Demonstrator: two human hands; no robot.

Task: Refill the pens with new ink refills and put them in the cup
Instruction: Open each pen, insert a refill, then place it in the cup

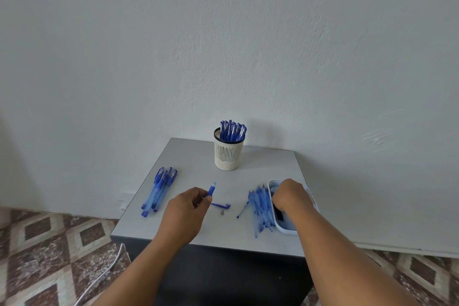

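Desk (pixel 260 164), grey-topped, is set against a white wall; all the work is laid out on it within arm's reach.

Cup (pixel 226 154), a cream slotted holder at the back centre, is already packed with capped blue pens (pixel 232 129), judged to be the finished ones, kept clear of the working area.

Tray (pixel 285 227), white, sits at the right edge. The right hand (pixel 289 195) is lowered into it, fingers curled downward among dark contents; whether anything is pinched cannot be told, since the fingertips are hidden. A fresh refill is probably being picked there.

Loose refills (pixel 260 208), thin blue tubes, lie heaped just beside the tray on its left; whether spent or new cannot be told.

Pile of pens (pixel 159 189) lies at the left edge, well apart from the refills, presumably those awaiting service.

Left hand (pixel 188 208) grips an open pen barrel (pixel 211 190) between thumb and fingers, its mouth tilted up and away, likely held ready to receive a refill.

Pen cap (pixel 221 205) and small metal tip (pixel 222 211) rest on the desk just beside the left hand, parked close for reassembly.
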